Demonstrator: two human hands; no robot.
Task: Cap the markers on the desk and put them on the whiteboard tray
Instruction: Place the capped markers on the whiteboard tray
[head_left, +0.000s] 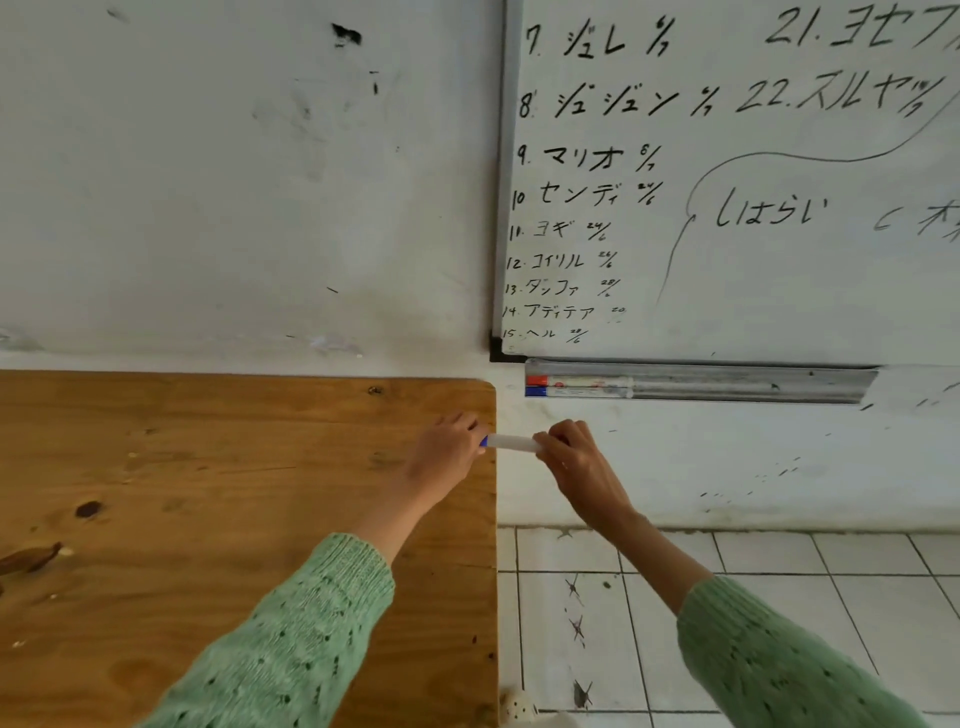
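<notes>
A white wall (234, 182) fills the upper left of the frame, and a whiteboard (753, 234) covered in black handwriting fills the upper right. A wooden desk (208, 493) takes the lower left, its right edge running down the middle of the frame; a tiled floor (753, 613) lies at lower right. Under the whiteboard, right of centre, hangs one metal tray (753, 387). At its left end lie two capped markers side by side: a red one (582, 382) behind and a blue one (576, 392) in front; the rest of the tray is bare.

Just off the desk's top right corner, below the tray's left end, two hands hold a third marker (511, 442) level in the air. The left hand (452, 449) pinches its blue end. The right hand (576, 452) is closed around the other end of the white barrel. Both forearms wear green knit sleeves (311, 634).
</notes>
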